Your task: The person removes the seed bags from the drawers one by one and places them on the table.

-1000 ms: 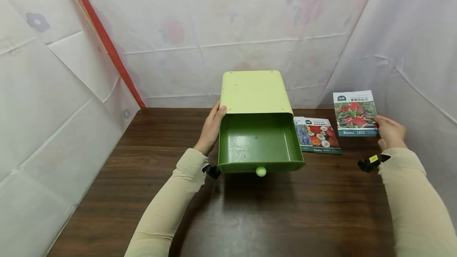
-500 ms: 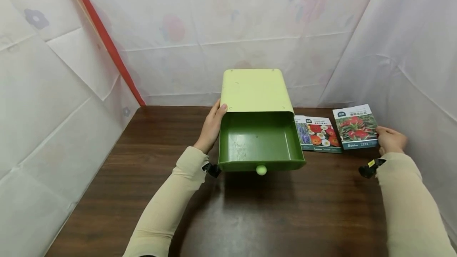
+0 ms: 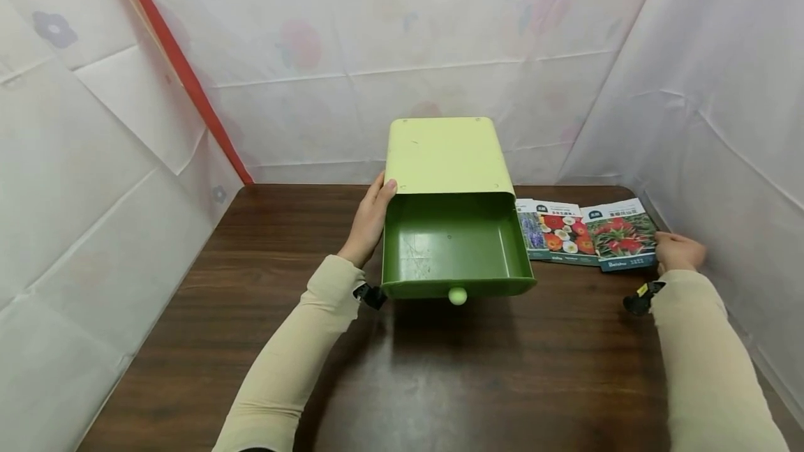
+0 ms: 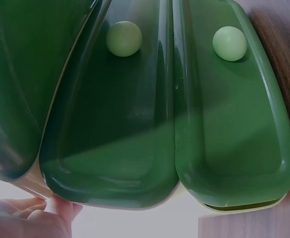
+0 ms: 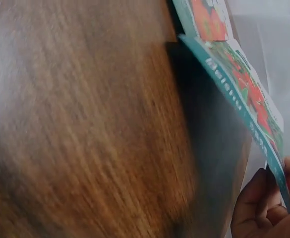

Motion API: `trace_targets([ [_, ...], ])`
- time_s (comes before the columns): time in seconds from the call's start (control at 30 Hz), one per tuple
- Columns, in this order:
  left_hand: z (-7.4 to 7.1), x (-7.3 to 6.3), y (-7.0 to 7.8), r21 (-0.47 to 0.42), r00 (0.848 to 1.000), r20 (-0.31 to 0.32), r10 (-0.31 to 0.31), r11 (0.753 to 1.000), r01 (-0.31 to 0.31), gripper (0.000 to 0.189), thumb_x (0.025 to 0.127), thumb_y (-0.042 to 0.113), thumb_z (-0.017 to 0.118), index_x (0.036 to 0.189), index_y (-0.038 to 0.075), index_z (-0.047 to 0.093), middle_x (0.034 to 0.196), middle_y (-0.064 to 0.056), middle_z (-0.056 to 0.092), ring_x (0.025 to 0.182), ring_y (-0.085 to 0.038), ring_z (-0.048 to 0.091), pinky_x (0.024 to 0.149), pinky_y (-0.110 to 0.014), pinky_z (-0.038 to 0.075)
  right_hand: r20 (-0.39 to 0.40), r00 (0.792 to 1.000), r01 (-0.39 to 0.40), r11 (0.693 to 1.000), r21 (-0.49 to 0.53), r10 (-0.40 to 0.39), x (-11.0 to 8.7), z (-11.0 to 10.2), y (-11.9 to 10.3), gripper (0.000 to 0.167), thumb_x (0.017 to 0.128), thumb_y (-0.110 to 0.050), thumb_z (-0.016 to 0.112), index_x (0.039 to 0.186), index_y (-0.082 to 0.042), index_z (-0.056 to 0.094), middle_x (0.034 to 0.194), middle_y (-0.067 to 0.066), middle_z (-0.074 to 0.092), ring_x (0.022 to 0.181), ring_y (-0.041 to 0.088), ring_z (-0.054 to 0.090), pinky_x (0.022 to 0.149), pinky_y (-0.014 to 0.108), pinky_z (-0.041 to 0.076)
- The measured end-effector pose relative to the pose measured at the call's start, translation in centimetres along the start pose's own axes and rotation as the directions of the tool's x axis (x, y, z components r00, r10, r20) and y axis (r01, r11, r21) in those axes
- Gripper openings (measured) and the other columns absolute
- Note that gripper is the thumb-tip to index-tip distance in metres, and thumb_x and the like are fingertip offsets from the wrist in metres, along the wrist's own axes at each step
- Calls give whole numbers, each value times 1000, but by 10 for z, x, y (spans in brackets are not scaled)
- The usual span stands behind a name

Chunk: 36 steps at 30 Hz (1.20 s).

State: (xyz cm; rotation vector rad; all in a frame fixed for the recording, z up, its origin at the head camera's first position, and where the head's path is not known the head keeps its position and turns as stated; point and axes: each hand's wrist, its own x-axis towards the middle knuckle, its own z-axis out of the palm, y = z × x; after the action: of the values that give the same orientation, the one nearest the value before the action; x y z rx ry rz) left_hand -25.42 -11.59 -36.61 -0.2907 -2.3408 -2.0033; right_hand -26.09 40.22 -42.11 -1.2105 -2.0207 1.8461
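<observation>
A small yellow-green drawer cabinet [image 3: 444, 155] stands mid-table with its dark green top drawer [image 3: 455, 246] pulled out, nothing lying inside. My left hand [image 3: 367, 222] rests along the cabinet's left side, fingers fairly straight, thumb at the top front corner. In the left wrist view, fingertips [image 4: 58, 204] touch the side beside the lower drawers. My right hand [image 3: 680, 252] pinches the right edge of a seed packet [image 3: 623, 236] with red flowers; in the right wrist view it slants above the table, its left edge over a packet of red and white flowers [image 3: 568, 237].
A purple-flower packet [image 3: 532, 234] lies partly under the red-and-white one, close to the cabinet's right side. Two lower drawer fronts with round knobs [image 4: 230, 43] are pushed in. White cloth [image 3: 440, 40] walls enclose the back and sides of the wooden table [image 3: 440, 382].
My right hand has lowered the red-flower seed packet and brought it toward the left, so that it now overlaps the red-and-white packet. My left hand stays on the cabinet.
</observation>
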Motion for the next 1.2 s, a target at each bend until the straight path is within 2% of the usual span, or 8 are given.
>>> trace_targets([
  [0.07,0,1,0,-5,1000,0,7,1000,-7,69,100,59,38,158,28,17,164,7,18,151,-17,19,120,-46,24,-5,1000,20,998,-66,-20,-1,1,0,37,94,-20,62,59,-31,64,65,-19,50,54,5,42,50,24,37],
  [0.17,0,3,1,-17,1000,3,24,1000,-24,68,99,60,39,157,30,18,163,6,19,150,-18,20,119,-46,26,10,997,72,969,-234,-72,-1,3,1,17,95,-26,61,105,-29,73,108,-1,68,79,7,54,62,20,42],
  [0.23,0,4,1,-24,1000,4,29,999,-29,68,99,60,39,157,31,19,163,5,20,150,-18,22,119,-46,27,30,994,107,936,-336,-103,-2,5,3,41,96,-27,57,135,-15,60,140,12,54,102,19,56,71,26,45],
  [0.3,0,5,1,-23,999,7,31,999,-31,69,99,61,39,157,30,19,163,5,20,150,-19,21,119,-46,26,52,988,156,893,-422,-148,-2,7,4,58,97,-28,54,147,-3,43,155,17,36,124,29,47,85,33,48],
  [0.4,0,6,0,-24,1000,9,29,999,-29,69,99,60,39,157,30,18,163,4,20,150,-19,21,119,-47,26,80,978,208,836,-507,-194,-2,8,6,62,97,-29,52,147,6,37,153,27,35,137,39,38,102,48,42],
  [0.5,1,7,-2,-23,1000,9,23,999,-22,68,100,59,39,157,29,19,163,4,20,150,-18,21,119,-46,26,109,970,239,785,-572,-216,-2,8,8,66,98,-30,50,146,11,34,150,33,35,137,45,35,110,53,35],
  [1.0,3,12,-5,-30,1000,9,15,999,-15,70,98,61,40,157,29,20,163,5,21,150,-17,22,119,-44,26,170,956,285,625,-727,-239,6,13,17,66,97,-29,50,140,18,36,143,38,38,129,50,40,106,55,36],
  [1.2,1,12,-8,-23,1000,16,19,1000,-18,70,99,60,39,158,28,19,163,5,21,150,-16,21,119,-43,26,175,952,295,600,-744,-250,6,16,19,65,96,-30,51,138,18,40,141,38,40,126,50,42,104,56,38],
])
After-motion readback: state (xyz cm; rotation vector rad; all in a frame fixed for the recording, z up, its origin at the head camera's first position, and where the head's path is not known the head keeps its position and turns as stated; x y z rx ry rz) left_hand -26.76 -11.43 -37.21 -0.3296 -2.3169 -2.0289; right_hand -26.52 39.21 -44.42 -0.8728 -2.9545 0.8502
